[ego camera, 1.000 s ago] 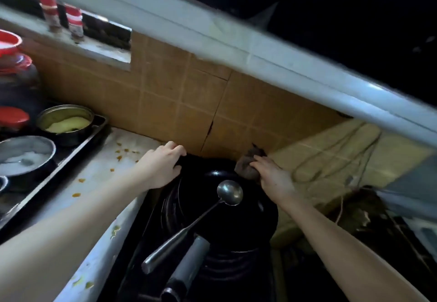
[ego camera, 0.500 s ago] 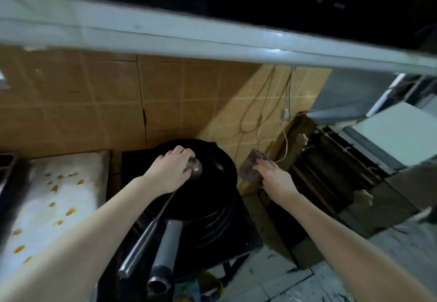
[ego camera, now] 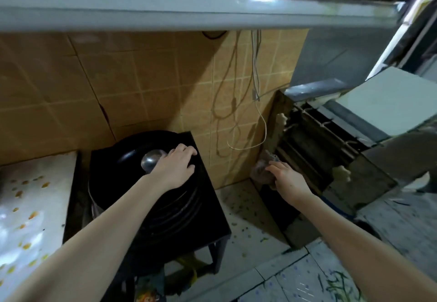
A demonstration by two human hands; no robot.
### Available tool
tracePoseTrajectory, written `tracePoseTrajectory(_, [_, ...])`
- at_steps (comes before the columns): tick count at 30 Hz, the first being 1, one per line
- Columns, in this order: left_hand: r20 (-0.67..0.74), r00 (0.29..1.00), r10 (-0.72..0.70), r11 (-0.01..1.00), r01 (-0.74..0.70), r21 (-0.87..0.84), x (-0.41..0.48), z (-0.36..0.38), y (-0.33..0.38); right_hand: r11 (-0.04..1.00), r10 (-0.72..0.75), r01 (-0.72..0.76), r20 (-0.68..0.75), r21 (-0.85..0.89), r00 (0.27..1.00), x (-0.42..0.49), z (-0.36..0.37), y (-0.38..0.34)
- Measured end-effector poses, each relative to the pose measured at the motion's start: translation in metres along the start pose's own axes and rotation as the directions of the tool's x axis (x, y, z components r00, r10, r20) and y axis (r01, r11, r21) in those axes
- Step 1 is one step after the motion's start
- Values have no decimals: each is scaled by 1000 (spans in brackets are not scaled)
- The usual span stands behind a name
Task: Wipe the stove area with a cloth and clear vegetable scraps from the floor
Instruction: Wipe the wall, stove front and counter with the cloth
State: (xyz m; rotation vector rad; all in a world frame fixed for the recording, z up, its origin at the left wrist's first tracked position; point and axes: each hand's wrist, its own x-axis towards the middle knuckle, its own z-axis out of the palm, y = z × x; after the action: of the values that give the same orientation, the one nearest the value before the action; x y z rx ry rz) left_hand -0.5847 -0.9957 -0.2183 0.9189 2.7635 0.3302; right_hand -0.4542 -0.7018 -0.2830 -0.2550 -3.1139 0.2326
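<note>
Conceivably the left hand (ego camera: 176, 168), leaning on the wok (ego camera: 132, 151) at nine o'clock, grip unclear, tips it; right hand (ego camera: 287, 181) clutches the cloth (ego camera: 261, 170) at three.

The left hand (ego camera: 176, 168) is hiding the handle of the ladle (ego camera: 151, 161); the right hand (ego camera: 287, 179) is covering part of the blurred cloth (ego camera: 261, 168); the bottom edge is cutting off the green scraps (ego camera: 340, 285).

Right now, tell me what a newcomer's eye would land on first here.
The black wok on the stove at centre, a steel ladle inside and the left hand resting on its rim. To its right, the right hand holds a cloth against a grimy dark unit. Green vegetable scraps litter the tiled floor at bottom right.
</note>
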Motion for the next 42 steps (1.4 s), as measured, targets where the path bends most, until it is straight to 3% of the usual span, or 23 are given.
tracePoseTrajectory(13, [10, 984, -180, 984, 180, 4, 35, 49, 75, 996, -11, 9, 24, 90, 1000, 6, 10, 107])
tracePoseTrajectory(21, [48, 996, -75, 996, 77, -41, 60, 66, 77, 993, 47, -54, 64, 108, 997, 4, 41, 103])
tracePoseTrajectory(27, [144, 987, -71, 996, 79, -52, 62, 80, 80, 989, 65, -77, 94, 128, 993, 6, 50, 108])
tracePoseTrajectory(31, [113, 987, -110, 991, 118, -60, 73, 84, 88, 979, 60, -68, 49, 194, 997, 18, 58, 123])
tracePoseTrajectory(42, [80, 939, -334, 930, 342, -134, 109, 117, 143, 968, -192, 152, 198, 201, 961, 70, 85, 199])
